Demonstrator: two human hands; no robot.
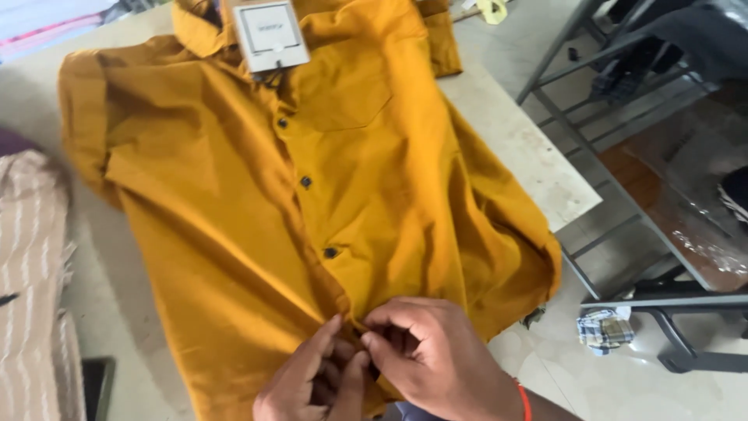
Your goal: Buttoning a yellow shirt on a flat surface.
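Two hands at the lower placket of one mustard shirt.

We've got our left hand (312, 382) and right hand (436, 351) pinching the shirt (234, 218) front at bottom centre, fingertips pressed together on the fabric, likely at a button we can't see. The shirt lies flat on the table (522, 148), filling mid-frame. We count three dark buttons (306, 182) showing and one card tag (270, 35) at the collar, top centre. One risk: the hem overhanging the table's edge at right could drag the shirt askew if we tug hard.
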